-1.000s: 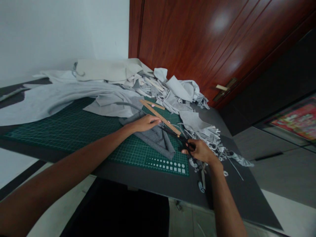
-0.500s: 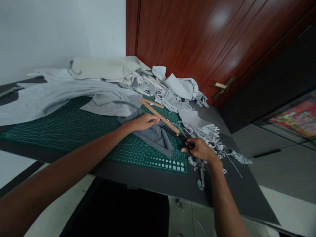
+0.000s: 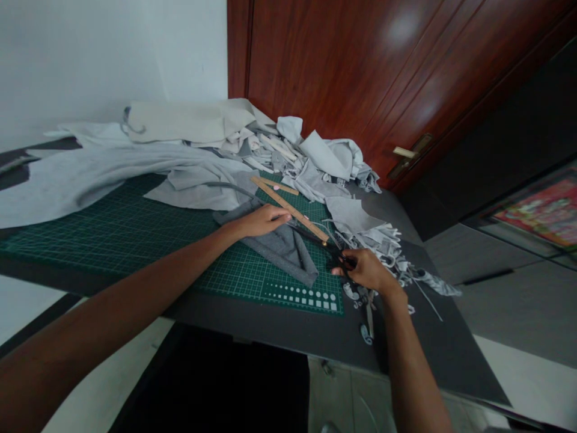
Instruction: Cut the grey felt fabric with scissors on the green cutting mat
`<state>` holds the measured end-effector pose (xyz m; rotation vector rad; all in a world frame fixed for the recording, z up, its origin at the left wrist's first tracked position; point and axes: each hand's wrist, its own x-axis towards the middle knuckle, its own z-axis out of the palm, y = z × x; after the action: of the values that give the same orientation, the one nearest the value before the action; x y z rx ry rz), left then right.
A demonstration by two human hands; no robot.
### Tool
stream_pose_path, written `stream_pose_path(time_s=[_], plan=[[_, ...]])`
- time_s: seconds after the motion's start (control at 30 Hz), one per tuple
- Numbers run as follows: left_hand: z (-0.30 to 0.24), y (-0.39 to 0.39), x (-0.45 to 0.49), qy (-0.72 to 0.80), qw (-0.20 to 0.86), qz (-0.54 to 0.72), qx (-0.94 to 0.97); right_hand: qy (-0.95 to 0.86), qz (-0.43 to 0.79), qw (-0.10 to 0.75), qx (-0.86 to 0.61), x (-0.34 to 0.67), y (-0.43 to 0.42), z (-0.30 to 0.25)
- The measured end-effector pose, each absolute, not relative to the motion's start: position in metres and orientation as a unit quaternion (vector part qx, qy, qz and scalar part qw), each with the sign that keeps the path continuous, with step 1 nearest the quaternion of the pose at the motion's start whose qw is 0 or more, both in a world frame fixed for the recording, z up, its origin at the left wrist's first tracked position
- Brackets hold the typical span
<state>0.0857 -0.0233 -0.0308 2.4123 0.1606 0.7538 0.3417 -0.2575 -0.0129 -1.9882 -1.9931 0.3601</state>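
Note:
My right hand is closed around the handles of black scissors, whose blades point left toward my other hand. My left hand pinches the upper edge of a dark grey fabric piece, close to the blade tips. That fabric lies folded on a green cutting mat. Just beyond the blades a wooden ruler rests slantwise on the mat, with a shorter wooden strip behind it. Exactly where the blades meet the cloth is hard to make out.
Light grey fabric stretches across the mat's left side. A heap of scraps lies at the back against a wooden door. More cut strips and small tools lie on the dark table to the right.
The view has shifted very slightly. Both hands, the scissors and the dark grey fabric stay in nearly the same place.

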Motion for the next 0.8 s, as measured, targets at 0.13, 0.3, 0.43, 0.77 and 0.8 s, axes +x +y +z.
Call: stream_pose_path(time_s=[0.13, 0.3, 0.43, 0.77, 0.8], plan=[[-0.0305, -0.0227, 0.0859, 0.058, 0.295, 0.283, 0.911, -0.687, 0.113, 0.147, -0.702, 0.3410, -0.2566, -0.0135], [-0.0303, -0.0230, 0.0858, 0.058, 0.305, 0.285, 0.907, -0.693, 0.087, 0.150, -0.700, 0.3440, -0.2558, -0.0148], [-0.0296, -0.0236, 0.0853, 0.060, 0.307, 0.276, 0.909, -0.693, 0.116, 0.152, -0.695, 0.3427, -0.2567, -0.0139], [-0.0293, -0.0243, 0.0854, 0.067, 0.296, 0.275, 0.912, -0.692, 0.078, 0.158, -0.700, 0.3393, -0.2576, -0.0104], [-0.0294, -0.0243, 0.0853, 0.067, 0.297, 0.274, 0.912, -0.693, 0.083, 0.158, -0.698, 0.3395, -0.2577, -0.0103]])
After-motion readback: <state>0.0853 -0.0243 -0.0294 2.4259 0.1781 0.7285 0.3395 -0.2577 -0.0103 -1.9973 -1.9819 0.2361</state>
